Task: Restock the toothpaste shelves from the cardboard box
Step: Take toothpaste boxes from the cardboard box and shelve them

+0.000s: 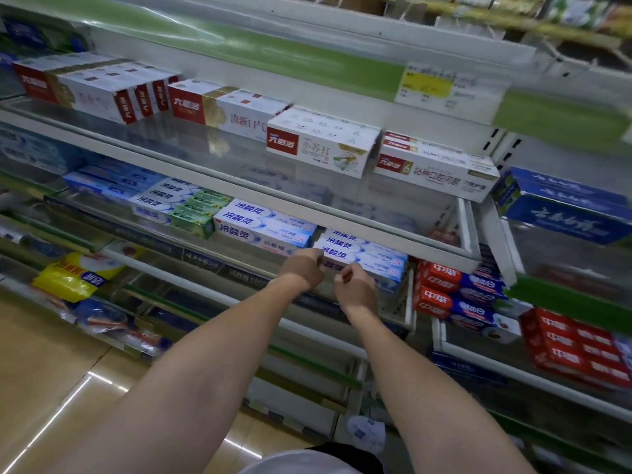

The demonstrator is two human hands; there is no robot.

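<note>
Both my arms reach to the middle shelf point(342, 220). A stack of white and blue toothpaste boxes point(366, 249) lies there, and its lowest box point(333, 266) has a purple label. My left hand point(304, 268) curls around that box's left end, fingers hidden behind the hand. My right hand point(355, 287) is just to the right, fingers curled against the same box's front. More white and blue boxes point(263, 227) lie to the left of the stack. The cardboard box is not in view.
The upper shelf carries red and white toothpaste boxes point(318, 143), one jutting over its edge. Red boxes point(441, 285) lie to the right of my hands, dark blue ones point(561, 206) further right. A yellow bag point(77, 271) rests low on the left. Tan floor point(44, 371) lies below.
</note>
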